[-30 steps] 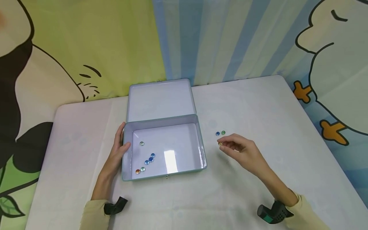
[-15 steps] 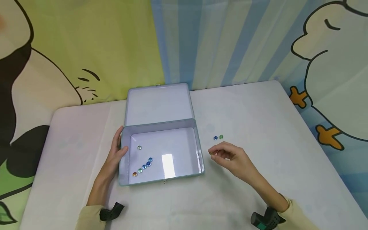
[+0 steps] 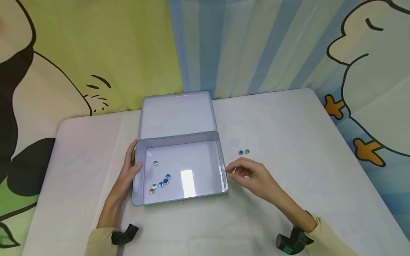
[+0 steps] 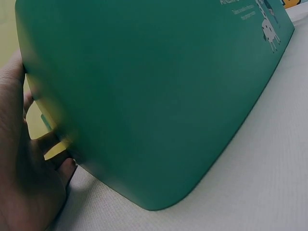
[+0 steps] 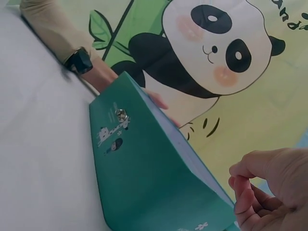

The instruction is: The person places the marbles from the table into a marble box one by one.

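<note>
An open tin box (image 3: pixel 179 201), green outside and pale inside, stands with its lid (image 3: pixel 177 115) folded back. My left hand (image 3: pixel 128 174) holds the box's left wall, thumb over the rim; the left wrist view shows its fingers (image 4: pixel 66 168) against the green side. My right hand (image 3: pixel 253 177) pinches an orange-yellow glass marble (image 3: pixel 229 172) between thumb and fingertips, beside the box's right rim. In the right wrist view that marble is hidden behind the fingers. Several marbles lie inside the box, among them a blue one (image 3: pixel 166 181), an orange one (image 3: pixel 152 191) and a clear one (image 3: pixel 155 163).
On the white table (image 3: pixel 275 124), right of the box, lie a blue marble (image 3: pixel 241 152) and a green marble (image 3: pixel 247 151). A small metal clasp (image 5: pixel 121 114) sits on the box's front. Behind the table hangs a cartoon-printed curtain (image 3: pixel 105 53).
My right hand has moved left with the orange-yellow marble, from near the two loose marbles to the box's right rim. Inside the box, the orange and green marbles have shifted slightly. The left hand keeps its hold.
</note>
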`<state>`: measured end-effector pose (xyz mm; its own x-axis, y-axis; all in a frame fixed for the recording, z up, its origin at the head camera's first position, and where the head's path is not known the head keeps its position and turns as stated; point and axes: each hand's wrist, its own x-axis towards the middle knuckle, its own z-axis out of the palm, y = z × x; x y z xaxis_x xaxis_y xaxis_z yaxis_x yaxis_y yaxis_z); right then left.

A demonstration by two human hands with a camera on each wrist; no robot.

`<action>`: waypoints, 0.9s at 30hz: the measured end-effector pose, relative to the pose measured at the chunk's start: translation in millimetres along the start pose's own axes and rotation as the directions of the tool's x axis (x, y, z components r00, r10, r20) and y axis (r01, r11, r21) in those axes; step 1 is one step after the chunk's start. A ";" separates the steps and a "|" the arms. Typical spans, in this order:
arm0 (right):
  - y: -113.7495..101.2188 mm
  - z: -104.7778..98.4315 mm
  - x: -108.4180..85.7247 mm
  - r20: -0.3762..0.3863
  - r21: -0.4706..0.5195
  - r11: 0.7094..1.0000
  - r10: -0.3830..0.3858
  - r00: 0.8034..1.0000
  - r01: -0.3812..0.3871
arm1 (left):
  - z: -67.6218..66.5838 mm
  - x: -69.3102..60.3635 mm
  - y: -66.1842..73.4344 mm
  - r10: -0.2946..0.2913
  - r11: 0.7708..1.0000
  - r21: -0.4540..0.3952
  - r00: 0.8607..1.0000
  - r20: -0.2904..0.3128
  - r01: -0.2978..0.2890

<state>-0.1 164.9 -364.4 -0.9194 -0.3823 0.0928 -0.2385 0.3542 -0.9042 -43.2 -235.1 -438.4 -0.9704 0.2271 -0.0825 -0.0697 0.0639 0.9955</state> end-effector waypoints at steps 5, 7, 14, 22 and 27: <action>-6.4 5.6 13.3 0.056 0.019 1.000 -0.005 0.998 0.004 | 0.8 0.7 0.7 -0.006 1.000 -0.004 1.000 -0.003 0.006; -10.2 8.1 20.6 0.085 0.018 1.000 -0.022 0.996 0.020 | 0.9 0.3 0.9 -0.009 1.000 -0.010 1.000 -0.005 0.009; -24.3 20.4 53.1 0.181 -0.061 0.995 -0.070 0.981 0.082 | 1.3 0.6 1.4 -0.006 1.000 -0.020 1.000 -0.002 0.006; -29.1 50.0 107.5 0.381 -0.137 0.990 0.011 0.925 0.045 | 1.6 0.6 0.5 0.000 1.000 -0.031 1.000 -0.007 0.000; -25.6 75.6 140.8 0.517 -0.185 0.982 0.124 0.847 -0.031 | 3.1 0.3 2.0 0.005 0.999 -0.051 1.000 -0.006 -0.005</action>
<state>-99.8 37.4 -359.6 -0.6462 -0.7214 -0.2491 -0.2637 0.5173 -0.8142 -43.0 -231.9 -436.5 -0.9721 0.2217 -0.0773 -0.0763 0.0132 0.9970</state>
